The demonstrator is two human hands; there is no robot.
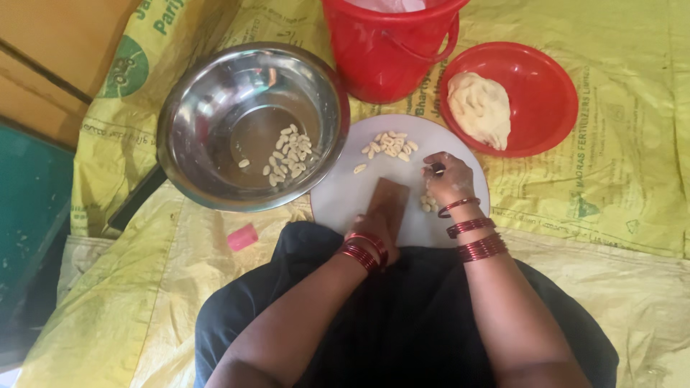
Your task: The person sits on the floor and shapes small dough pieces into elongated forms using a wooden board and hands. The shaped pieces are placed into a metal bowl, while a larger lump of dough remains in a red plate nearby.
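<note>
Hands over a round white board (345, 194) laid on a yellow printed sack (611, 179) spread across the floor, and here is how it all sits right now. Left hand (370, 233) grips the near end of a small brown wooden block (388, 197), fingers wrapped shut on it, and the block's long axis runs away from the body toward the far rim of the board. Right hand (447, 178) sits just beside the block on its right, fingers pinched narrow; it looks like a tiny bit of dough is caught at the tips, though the view is too small to be sure. A few pale shaped pieces (428, 204) lie tucked under that right wrist, touching the board, while a bigger cluster of finished pieces (389, 146) rests farther out, beyond both hands, nearer the right one. Off to the left, partly overlapping the board's edge, a steel bowl (251, 122) holds a scatter of the same little pieces. Far right, a red bowl (546, 79) carries a lump of dough (480, 108), well apart from the fingers. A red bucket (388, 50) stands between the two bowls, and a small pink object (242, 236) lies by the left knee.
</note>
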